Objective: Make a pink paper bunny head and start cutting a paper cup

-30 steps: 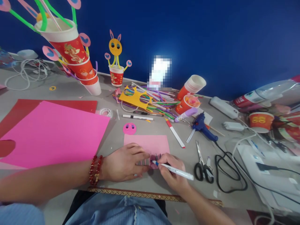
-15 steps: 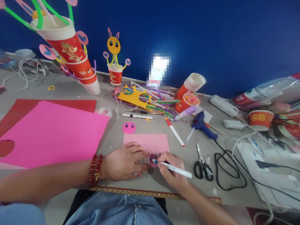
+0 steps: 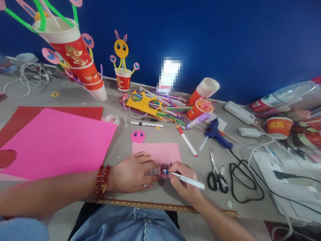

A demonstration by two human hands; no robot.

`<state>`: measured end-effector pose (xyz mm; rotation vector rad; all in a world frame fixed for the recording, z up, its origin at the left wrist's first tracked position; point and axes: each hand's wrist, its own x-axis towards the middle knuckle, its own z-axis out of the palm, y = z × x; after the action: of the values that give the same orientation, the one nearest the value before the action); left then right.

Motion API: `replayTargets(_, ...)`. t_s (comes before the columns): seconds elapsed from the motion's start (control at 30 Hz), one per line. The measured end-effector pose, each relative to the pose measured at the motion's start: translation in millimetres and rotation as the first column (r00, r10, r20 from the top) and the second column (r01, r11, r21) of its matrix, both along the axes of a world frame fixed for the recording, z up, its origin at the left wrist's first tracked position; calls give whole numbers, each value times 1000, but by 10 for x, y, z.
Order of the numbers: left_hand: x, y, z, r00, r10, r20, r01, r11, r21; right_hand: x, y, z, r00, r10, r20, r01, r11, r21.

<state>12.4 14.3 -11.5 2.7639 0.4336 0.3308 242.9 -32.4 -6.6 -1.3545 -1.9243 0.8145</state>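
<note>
A white marker with a blue tip end [image 3: 189, 181] is gripped in my right hand [image 3: 185, 179]. Its point rests on the lower part of a light pink paper [image 3: 160, 150], where small dark marks show. My left hand [image 3: 137, 172] lies flat on that paper's lower left, fingers spread, the fingertips close to the marker's tip. A red bead bracelet [image 3: 102, 180] circles the left wrist. Just above the paper sits a bright pink round face cutout [image 3: 138, 136] with drawn eyes.
Scissors [image 3: 217, 177] and a blue glue gun [image 3: 217, 133] with a black cord lie to the right. Pink sheets [image 3: 67, 144] cover the left side. Behind are pipe cleaners [image 3: 173, 103], a yellow paper scrap [image 3: 142, 103] and stacked cups [image 3: 204, 89]. A tall cup figure [image 3: 72, 50] stands back left.
Hardly anything differs. The marker and my right hand have shifted very slightly; my left hand stays in place on the paper.
</note>
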Motion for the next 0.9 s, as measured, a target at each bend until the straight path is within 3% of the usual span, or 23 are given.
replayTargets(0.9, -9, 14, -11, 1000, -19, 1, 19, 1000, 21, 24, -10, -38, 995, 71, -72, -66, 996, 64)
